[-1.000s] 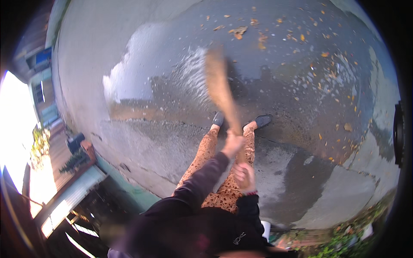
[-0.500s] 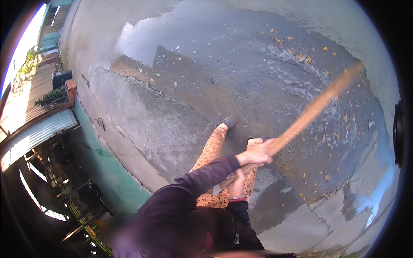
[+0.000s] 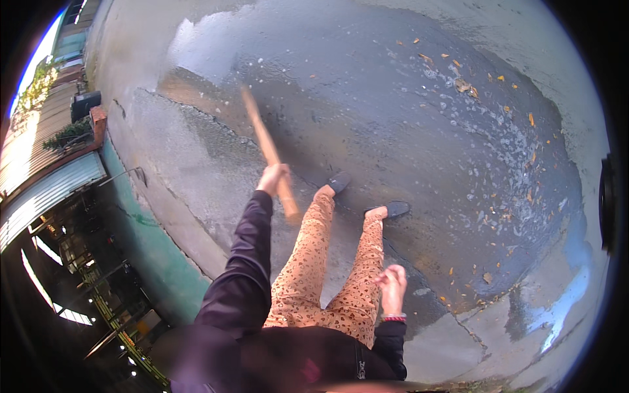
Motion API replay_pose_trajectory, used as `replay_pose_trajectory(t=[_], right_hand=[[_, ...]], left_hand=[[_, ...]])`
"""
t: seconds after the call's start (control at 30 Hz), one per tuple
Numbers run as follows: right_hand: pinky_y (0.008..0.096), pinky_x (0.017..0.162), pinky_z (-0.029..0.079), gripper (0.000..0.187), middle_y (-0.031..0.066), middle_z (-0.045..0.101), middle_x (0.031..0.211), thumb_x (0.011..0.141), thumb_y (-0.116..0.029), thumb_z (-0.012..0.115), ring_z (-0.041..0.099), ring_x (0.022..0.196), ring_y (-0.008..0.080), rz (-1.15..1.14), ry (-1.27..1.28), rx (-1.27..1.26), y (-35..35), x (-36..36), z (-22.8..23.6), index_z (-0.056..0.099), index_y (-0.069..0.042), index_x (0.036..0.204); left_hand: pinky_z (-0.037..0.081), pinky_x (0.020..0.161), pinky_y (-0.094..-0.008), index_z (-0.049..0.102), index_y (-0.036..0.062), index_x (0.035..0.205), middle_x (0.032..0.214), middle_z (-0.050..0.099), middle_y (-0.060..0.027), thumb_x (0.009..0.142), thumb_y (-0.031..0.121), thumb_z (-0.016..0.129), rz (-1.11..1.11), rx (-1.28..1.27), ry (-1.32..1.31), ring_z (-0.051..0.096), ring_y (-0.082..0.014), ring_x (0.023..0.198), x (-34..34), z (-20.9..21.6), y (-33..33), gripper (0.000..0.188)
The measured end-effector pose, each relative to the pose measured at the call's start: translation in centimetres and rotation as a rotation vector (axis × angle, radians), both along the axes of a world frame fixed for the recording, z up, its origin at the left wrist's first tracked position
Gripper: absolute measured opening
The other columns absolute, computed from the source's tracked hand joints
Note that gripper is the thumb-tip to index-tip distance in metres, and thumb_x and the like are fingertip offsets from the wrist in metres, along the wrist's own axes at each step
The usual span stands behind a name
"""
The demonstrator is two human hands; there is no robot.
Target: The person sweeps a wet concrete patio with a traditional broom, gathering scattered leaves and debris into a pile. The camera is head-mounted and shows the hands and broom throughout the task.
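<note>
My left hand (image 3: pixel 272 178) is closed around a long light-brown stick (image 3: pixel 261 133), out over the ground ahead and to the left of my legs. The stick runs past my fist both ways, its far part tilted up and left in the picture. Motion blurs it, so I cannot tell what its ends are like. My right hand (image 3: pixel 392 288), with a red-and-white band at the wrist, is off the stick beside my right thigh. Its fingers are loosely bent, and nothing shows in them.
Wet dark ground (image 3: pixel 367 85) with a sheet of water spreads ahead of my feet. Yellow leaves (image 3: pixel 463 86) and white foam (image 3: pixel 481 170) lie at the right. A green low wall (image 3: pixel 141 229) runs along the left, near a metal roof (image 3: pixel 52 196) and a dark bin (image 3: pixel 85 103).
The stick has swung from the far right over to the left, carried by my left hand. My right hand has let go of it. The splashing water at the right has calmed to foam.
</note>
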State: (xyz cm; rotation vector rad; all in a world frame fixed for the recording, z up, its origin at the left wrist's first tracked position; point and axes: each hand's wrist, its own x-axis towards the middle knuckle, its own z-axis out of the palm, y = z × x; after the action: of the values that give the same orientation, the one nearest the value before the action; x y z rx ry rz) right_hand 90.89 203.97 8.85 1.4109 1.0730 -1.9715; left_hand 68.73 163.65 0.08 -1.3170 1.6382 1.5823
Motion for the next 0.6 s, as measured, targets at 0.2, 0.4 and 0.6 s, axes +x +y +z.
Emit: replay_pose_trajectory(t=[0.2, 0.4, 0.6], right_hand=[[0.0377, 0.063, 0.055, 0.012, 0.0071, 0.054, 0.076, 0.089, -0.006, 0.052, 0.058, 0.065, 0.0194, -0.137, -0.147, 0.179, 10.1, 5.4, 1.5, 0.049, -0.009, 0.1], [0.0361, 0.063, 0.054, 0.013, 0.0076, 0.055, 0.078, 0.089, -0.005, 0.053, 0.059, 0.065, 0.0203, -0.127, -0.062, 0.029, 6.7, 2.4, 0.3, 0.049, -0.008, 0.101], [0.0396, 0.072, 0.051, 0.027, 0.0107, 0.058, 0.083, 0.086, -0.018, 0.062, 0.06, 0.074, 0.0285, 0.712, 0.132, 0.439, 4.1, 3.7, -3.3, 0.049, -0.002, 0.103]], left_hand=[[0.05, 0.091, -0.0419, -0.006, -0.0065, 0.146, 0.108, 0.06, -0.0346, 0.074, 0.012, 0.064, -0.883, -0.229, -0.032, 0.062, -0.0424, 0.103, 1.5, -2.2, 30.4, 0.102], [0.051, 0.087, -0.0435, 0.008, -0.0025, 0.148, 0.099, 0.063, -0.0332, 0.072, 0.007, 0.062, -1.32, 0.115, 0.178, 0.063, -0.0412, 0.1, -3.7, 2.3, 40.0, 0.095], [0.049, 0.062, -0.027, 0.021, 0.003, 0.148, 0.12, 0.053, -0.0161, 0.067, 0.006, 0.068, -0.767, 0.414, 0.192, 0.058, -0.0138, 0.079, -4.7, 11.6, 26.8, 0.094]])
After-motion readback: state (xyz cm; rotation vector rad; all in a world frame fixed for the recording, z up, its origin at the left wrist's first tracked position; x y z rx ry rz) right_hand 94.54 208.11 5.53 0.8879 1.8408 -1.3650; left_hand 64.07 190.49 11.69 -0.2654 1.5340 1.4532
